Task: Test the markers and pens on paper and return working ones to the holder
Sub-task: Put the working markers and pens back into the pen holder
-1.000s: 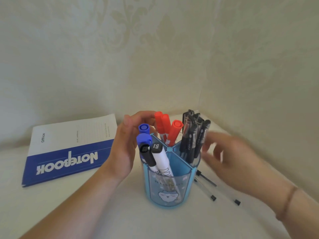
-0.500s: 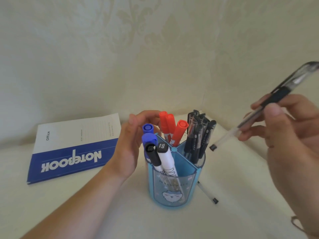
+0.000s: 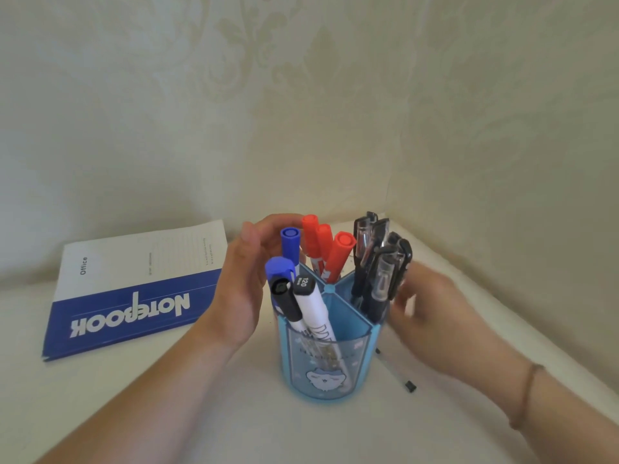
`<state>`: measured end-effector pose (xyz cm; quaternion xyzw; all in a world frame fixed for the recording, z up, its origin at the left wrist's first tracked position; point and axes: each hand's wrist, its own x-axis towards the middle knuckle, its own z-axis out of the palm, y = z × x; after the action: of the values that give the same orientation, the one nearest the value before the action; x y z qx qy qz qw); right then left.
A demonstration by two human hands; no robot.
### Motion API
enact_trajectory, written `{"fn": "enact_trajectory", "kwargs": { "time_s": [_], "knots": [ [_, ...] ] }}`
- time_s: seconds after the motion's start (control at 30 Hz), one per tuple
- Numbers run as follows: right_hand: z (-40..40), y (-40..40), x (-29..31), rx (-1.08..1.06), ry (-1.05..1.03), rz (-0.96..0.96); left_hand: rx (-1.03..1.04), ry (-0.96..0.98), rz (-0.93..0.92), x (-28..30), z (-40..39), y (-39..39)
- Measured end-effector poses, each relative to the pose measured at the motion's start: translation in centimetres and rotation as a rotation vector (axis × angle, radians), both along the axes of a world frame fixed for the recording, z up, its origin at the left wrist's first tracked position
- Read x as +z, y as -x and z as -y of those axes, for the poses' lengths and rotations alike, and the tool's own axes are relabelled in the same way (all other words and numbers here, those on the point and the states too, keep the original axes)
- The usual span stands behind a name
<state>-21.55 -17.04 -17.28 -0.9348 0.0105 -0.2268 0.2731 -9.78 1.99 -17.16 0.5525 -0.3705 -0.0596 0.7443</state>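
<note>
Standing on the pale table [image 3: 140, 413], a blue translucent holder [image 3: 326, 373] with three compartments was seen near the corner of the patterned walls. In the front compartment two markers with black caps [image 3: 303, 296] were kept, both tilted to the left, and beside them at the left rim two markers with blue caps [image 3: 284, 259] were found; whether these stood in the same compartment could not be told. In the back compartment three red markers [image 3: 330, 252] were held, leaning to one another. The right compartment was filled with a bundle of black pens [image 3: 380, 262] with clear caps. The left hand [image 3: 241, 286] was placed at the left side of the holder, its fingers curved around the back of the blue and red markers; if they were touching could not be decided. The right hand [image 3: 432, 316] was seen just beside the pens, blurred, with fingers spread apart and nothing clearly gripped. One loose pen [image 3: 397, 371] was lying on the table by the right side of the holder, partly hidden under the right hand. A blue and white notebook [image 3: 134, 289] was lying closed at the left, well apart from the holder.
</note>
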Motion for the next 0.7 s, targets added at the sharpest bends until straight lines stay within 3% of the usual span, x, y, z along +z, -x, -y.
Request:
{"fn": "enact_trajectory", "kwargs": {
  "time_s": [0.13,0.27,0.37,0.47,0.53,0.6,0.67,0.7],
  "knots": [
    [-0.6,-0.8,-1.2,0.066,0.267,-0.324,0.016,0.004,-0.018,0.0,-0.1,-0.1],
    [-0.6,1.2,1.4,0.163,0.328,-0.522,0.019,0.001,0.012,0.2,-0.1,-0.1],
    [-1.5,2.2,2.8,0.094,0.396,-0.658,0.007,-0.001,0.003,0.0,-0.1,-0.2],
    [-0.3,1.7,3.3,0.009,0.270,-0.452,0.009,0.016,0.000,0.0,0.0,-0.1],
    [1.3,1.7,4.1,-0.099,-0.002,-0.117,0.002,0.018,-0.004,0.1,0.0,0.0],
    [2.6,2.3,5.2,-0.128,-0.411,0.245,-0.008,0.005,-0.010,0.1,0.0,0.0],
    [2.8,2.9,6.0,-0.051,-0.593,0.439,-0.012,-0.019,-0.009,0.1,0.1,0.1],
    [2.3,3.0,6.3,-0.013,-0.606,0.443,-0.014,-0.027,-0.008,0.1,0.1,0.1]
  ]
}}
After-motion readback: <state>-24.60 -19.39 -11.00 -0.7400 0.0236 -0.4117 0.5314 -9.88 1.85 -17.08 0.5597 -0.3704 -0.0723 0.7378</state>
